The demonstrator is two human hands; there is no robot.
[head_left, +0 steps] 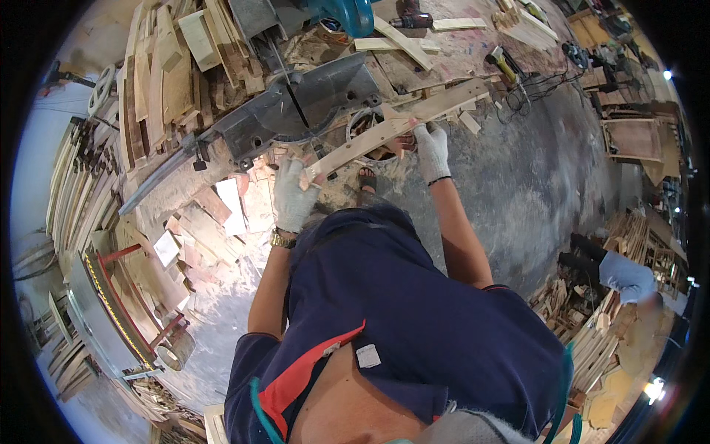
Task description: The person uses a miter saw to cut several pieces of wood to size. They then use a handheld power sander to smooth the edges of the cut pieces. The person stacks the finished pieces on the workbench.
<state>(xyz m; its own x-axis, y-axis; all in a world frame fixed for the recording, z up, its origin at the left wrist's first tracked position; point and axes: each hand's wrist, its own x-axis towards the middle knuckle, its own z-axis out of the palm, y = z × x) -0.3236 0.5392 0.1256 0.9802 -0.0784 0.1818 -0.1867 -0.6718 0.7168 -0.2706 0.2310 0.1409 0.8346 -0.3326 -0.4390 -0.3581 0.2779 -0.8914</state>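
A long pale wooden board [360, 148] slants in front of me, rising from lower left to upper right. My left hand [293, 194], in a white work glove with bare fingertips, is closed round its near left end. Further along, my right hand [432, 152], gloved the same way, grips the board near its middle. Dark spots like holes or knots show along its face. Just beyond the board lies the grey metal base of a mitre saw [296, 100], with a slot running across it. A round opening or container [353, 127] is partly hidden behind the board.
Stacked wood strips [166, 74] lie left of the saw. A power drill [414, 21] and a yellow-green tool [503, 65] with cables sit on the far surface. Offcuts [200, 229] cover the floor at left. Another person [625, 277] bends over wood at the far right.
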